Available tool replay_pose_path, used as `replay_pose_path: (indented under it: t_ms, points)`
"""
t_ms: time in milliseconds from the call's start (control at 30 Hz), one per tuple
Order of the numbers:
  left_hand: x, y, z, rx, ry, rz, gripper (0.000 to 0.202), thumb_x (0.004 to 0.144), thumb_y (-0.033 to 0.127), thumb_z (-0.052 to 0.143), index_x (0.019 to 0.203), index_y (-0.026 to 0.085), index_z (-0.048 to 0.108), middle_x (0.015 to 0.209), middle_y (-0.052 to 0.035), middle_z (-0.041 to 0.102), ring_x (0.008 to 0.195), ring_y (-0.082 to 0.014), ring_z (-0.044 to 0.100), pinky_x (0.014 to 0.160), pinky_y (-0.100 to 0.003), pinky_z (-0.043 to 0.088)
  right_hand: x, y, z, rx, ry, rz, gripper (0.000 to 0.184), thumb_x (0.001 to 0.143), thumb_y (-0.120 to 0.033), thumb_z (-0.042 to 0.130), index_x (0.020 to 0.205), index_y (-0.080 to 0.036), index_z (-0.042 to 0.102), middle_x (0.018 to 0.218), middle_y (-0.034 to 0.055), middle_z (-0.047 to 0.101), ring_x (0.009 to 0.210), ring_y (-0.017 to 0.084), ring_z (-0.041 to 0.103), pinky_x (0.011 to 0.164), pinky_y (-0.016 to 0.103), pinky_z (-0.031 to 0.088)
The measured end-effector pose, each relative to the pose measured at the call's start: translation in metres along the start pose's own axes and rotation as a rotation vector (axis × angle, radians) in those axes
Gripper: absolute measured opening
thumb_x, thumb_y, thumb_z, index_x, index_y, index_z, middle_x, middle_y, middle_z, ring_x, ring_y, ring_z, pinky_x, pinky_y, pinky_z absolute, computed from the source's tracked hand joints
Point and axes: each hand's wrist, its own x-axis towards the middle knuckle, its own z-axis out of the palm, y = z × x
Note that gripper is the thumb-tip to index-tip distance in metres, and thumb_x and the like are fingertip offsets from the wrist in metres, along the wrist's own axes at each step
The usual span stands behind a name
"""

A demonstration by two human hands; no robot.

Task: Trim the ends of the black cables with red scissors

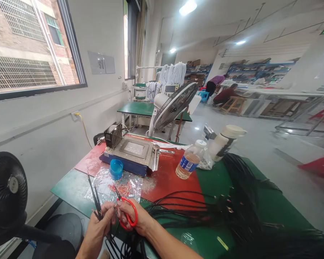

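Note:
My left hand [102, 220] is closed round several black cables [95, 196], whose ends stick up past the fingers. Pressed close beside it, my right hand [129, 212] grips red-handled scissors [135, 216], blades pointing up and to the left. The fingertips of both hands meet; what lies between them is too small to make out. More cable hangs below the hands. Just beyond, a clear plastic sheet [97, 183] lies on the table with small red and yellowish scraps [122, 189] on it. A blue cup [116, 169] stands at its far edge.
A soldering pot with a flat metal top [132, 148] and a small fan [113, 136] stand at the back. A liquid-filled bottle [188, 162] is right of them. Black cable bundles [240, 194] cover the table's right. A fan [10, 187] stands left; people work far off.

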Motion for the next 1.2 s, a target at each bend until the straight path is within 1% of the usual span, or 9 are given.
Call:
replay_pose_path:
  t_ms: [200, 333, 467, 533, 600, 667, 800, 1033, 1200]
  points:
    - [-0.0019, 0.0045, 0.003, 0.019, 0.027, 0.003, 0.034, 0.075, 0.048, 0.063, 0.071, 0.015, 0.064, 0.052, 0.003, 0.049, 0.041, -0.0046, 0.027, 0.04, -0.022, 0.014, -0.0011, -0.0022, 0.0018, -0.077, 0.001, -0.059, 0.051, 0.07, -0.061, 0.061, 0.056, -0.013, 0.053, 0.038, -0.0055, 0.042, 0.029, 0.004, 0.036, 0.031, 0.017, 0.024]
    - [-0.0031, 0.0077, 0.0056, 0.017, 0.067, 0.002, 0.035, 0.071, 0.05, 0.066, 0.072, 0.015, 0.064, 0.051, 0.0037, 0.048, 0.04, -0.0041, 0.027, 0.039, -0.021, 0.014, 0.0003, 0.001, 0.0, -0.232, 0.077, -0.092, 0.05, 0.071, -0.062, 0.059, 0.059, -0.014, 0.053, 0.043, -0.0052, 0.044, 0.033, 0.006, 0.037, 0.035, 0.019, 0.026]
    - [-0.0023, 0.0048, 0.0048, -0.032, 0.14, -0.027, 0.038, 0.065, 0.05, 0.071, 0.079, 0.015, 0.065, 0.047, 0.0056, 0.047, 0.038, -0.0033, 0.028, 0.039, -0.019, 0.014, -0.0005, 0.0025, -0.0032, -0.564, 0.208, -0.316, 0.044, 0.067, -0.055, 0.067, 0.056, -0.014, 0.054, 0.046, -0.0054, 0.04, 0.045, 0.006, 0.034, 0.044, 0.02, 0.023]
    - [-0.0017, 0.0025, 0.0036, -0.072, 0.155, -0.049, 0.042, 0.064, 0.051, 0.072, 0.083, 0.015, 0.064, 0.046, 0.0063, 0.047, 0.038, -0.0033, 0.029, 0.039, -0.018, 0.014, -0.0013, 0.0031, -0.0037, -0.674, 0.225, -0.407, 0.042, 0.067, -0.052, 0.07, 0.054, -0.014, 0.055, 0.048, -0.0051, 0.039, 0.049, 0.006, 0.033, 0.046, 0.02, 0.022]
    - [-0.0014, 0.0011, 0.0023, -0.081, 0.145, -0.054, 0.041, 0.066, 0.05, 0.071, 0.085, 0.015, 0.064, 0.047, 0.0061, 0.048, 0.039, -0.0034, 0.029, 0.038, -0.018, 0.015, -0.0013, 0.0042, -0.0032, -0.615, 0.175, -0.372, 0.043, 0.069, -0.054, 0.067, 0.056, -0.014, 0.055, 0.048, -0.0047, 0.041, 0.047, 0.006, 0.035, 0.046, 0.02, 0.024]
    - [-0.0016, 0.001, 0.0015, -0.056, 0.114, -0.032, 0.037, 0.07, 0.048, 0.068, 0.085, 0.015, 0.064, 0.05, 0.0051, 0.05, 0.039, -0.0034, 0.029, 0.038, -0.019, 0.015, -0.0005, 0.0052, -0.002, -0.441, 0.122, -0.263, 0.046, 0.071, -0.058, 0.062, 0.06, -0.014, 0.055, 0.046, -0.0048, 0.043, 0.041, 0.006, 0.037, 0.041, 0.02, 0.025]
    - [-0.0023, 0.0029, 0.0018, -0.023, 0.072, -0.01, 0.034, 0.075, 0.047, 0.064, 0.084, 0.015, 0.064, 0.052, 0.0045, 0.049, 0.04, -0.0033, 0.027, 0.039, -0.02, 0.014, 0.0005, 0.003, 0.0015, -0.22, 0.14, -0.161, 0.05, 0.07, -0.063, 0.06, 0.058, -0.015, 0.051, 0.043, -0.0052, 0.044, 0.033, 0.006, 0.037, 0.034, 0.019, 0.026]
    - [-0.0039, 0.0042, 0.0035, -0.01, 0.042, -0.035, 0.036, 0.074, 0.05, 0.064, 0.083, 0.015, 0.064, 0.051, 0.0035, 0.051, 0.04, -0.0032, 0.025, 0.04, -0.021, 0.011, -0.0014, -0.0033, 0.0041, -0.183, 0.153, -0.167, 0.051, 0.068, -0.06, 0.063, 0.053, -0.014, 0.049, 0.041, -0.005, 0.043, 0.032, 0.005, 0.037, 0.033, 0.017, 0.026]
    - [-0.0051, 0.0049, 0.0046, 0.021, 0.025, -0.005, 0.037, 0.074, 0.05, 0.063, 0.072, 0.014, 0.062, 0.048, 0.003, 0.051, 0.04, -0.0035, 0.026, 0.041, -0.022, 0.011, -0.0019, -0.0041, 0.0039, -0.191, 0.153, -0.152, 0.05, 0.069, -0.06, 0.063, 0.053, -0.014, 0.05, 0.042, -0.0046, 0.044, 0.033, 0.004, 0.036, 0.034, 0.017, 0.025]
